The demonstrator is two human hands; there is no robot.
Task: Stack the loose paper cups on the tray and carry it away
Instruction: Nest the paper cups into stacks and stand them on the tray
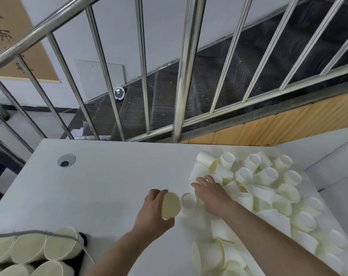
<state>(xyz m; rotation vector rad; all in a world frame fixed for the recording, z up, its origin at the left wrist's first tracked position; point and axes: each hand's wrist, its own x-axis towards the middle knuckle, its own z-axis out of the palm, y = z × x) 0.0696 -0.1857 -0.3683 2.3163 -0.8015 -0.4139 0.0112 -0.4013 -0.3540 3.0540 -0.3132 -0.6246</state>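
While the left hand (153, 211) is gripping a paper cup (170, 205) with its fingers (156, 193) curled round the rim, mouth turned toward the camera, the right hand (211, 193) is lying palm down at the near-left edge of the heap of loose cups (268, 188), its fingers spread over one; whether they are curling round it cannot be told. An upturned cup (188, 200) is standing between the two hands, just beside both. The heap is spreading along the right side of the white desk (109, 182), reaching its right edge. Open desk surface is lying to the left and ahead of the hands, up to the cable hole (66, 160) near the far-left corner. Stacked cups (40, 250) are lying on their sides at the near-left edge, on a dark tray (83, 239), with a grey cable (36, 233) crossing them. A steel railing (181, 76) is running just beyond the far edge.
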